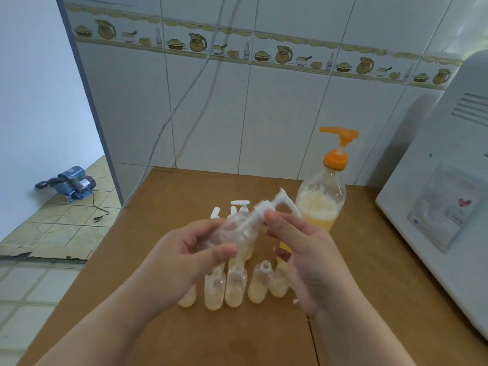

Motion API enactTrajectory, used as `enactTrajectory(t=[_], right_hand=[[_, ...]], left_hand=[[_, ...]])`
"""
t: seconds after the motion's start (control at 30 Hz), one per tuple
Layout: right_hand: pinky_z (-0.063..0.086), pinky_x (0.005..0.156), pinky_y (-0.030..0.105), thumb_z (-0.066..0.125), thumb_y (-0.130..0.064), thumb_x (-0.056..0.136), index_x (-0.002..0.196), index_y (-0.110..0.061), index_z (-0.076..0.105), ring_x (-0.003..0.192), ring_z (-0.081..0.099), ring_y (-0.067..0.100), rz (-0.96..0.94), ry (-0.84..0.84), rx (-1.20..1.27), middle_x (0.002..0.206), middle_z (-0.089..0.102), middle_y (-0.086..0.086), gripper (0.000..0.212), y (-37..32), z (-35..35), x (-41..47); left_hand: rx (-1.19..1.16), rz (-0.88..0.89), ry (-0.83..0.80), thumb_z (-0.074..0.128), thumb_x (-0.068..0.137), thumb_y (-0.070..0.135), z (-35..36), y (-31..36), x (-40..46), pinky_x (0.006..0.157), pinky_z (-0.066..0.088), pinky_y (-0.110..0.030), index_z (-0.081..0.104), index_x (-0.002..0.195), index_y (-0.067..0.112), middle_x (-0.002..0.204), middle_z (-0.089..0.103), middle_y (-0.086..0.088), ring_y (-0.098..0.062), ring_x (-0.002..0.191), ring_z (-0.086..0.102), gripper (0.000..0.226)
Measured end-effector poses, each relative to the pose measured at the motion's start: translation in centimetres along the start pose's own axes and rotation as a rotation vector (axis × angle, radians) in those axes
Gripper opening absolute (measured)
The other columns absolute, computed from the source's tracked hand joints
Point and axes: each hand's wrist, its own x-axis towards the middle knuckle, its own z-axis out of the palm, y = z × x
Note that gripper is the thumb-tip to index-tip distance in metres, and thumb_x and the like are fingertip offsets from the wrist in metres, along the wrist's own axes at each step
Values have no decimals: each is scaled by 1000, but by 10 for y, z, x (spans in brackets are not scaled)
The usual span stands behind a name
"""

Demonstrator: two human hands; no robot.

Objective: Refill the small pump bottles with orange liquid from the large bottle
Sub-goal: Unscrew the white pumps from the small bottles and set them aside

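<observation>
Left hand [190, 249] curls its grip round the body of a clear small pump bottle [232, 231], held above the worktop [343, 273]; the bottle's long axis tilts up and rightward, neck toward the right hand [306, 249]. That hand's grip pinches the white pump head [274, 204] at the collar, so it is the nearer one for twisting the top. Below both grips stands a row of part-filled bottles [235, 283]; the large bottle [320, 204] sits just beyond the right grip

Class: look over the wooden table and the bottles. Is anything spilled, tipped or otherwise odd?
No spill shows. One small bottle in the front row stands open with no pump. The floor edging at left looks chipped and broken.
</observation>
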Motion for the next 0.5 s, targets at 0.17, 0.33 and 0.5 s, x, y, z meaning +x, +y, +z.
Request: enactTrajectory(t=[0.17,0.33,0.5], right_hand=[[42,73,21,75,-27,59,99,-20,72,89,65,10,-13,-9,65,92,73,-4,41,-2,-5,1],[42,72,20,73,-25,67,94,-21,73,79,67,2,-56,21,-12,85,74,-8,28,-6,-7,1],[48,85,28,73,-10,72,108,-31,64,82,68,7,-205,190,83,89,73,-2,43,-21,-22,6]], left_hand=[[-89,16,21,74,60,48,10,-7,2,90,52,-39,69,103,40,101,72,-1,-20,96,67,45],[25,-19,31,75,58,53,14,-13,4,97,47,-36,64,115,36,108,70,10,-9,103,64,61],[328,49,185,77,69,45,10,-14,7,85,40,-19,56,104,54,106,62,16,4,102,53,42]])
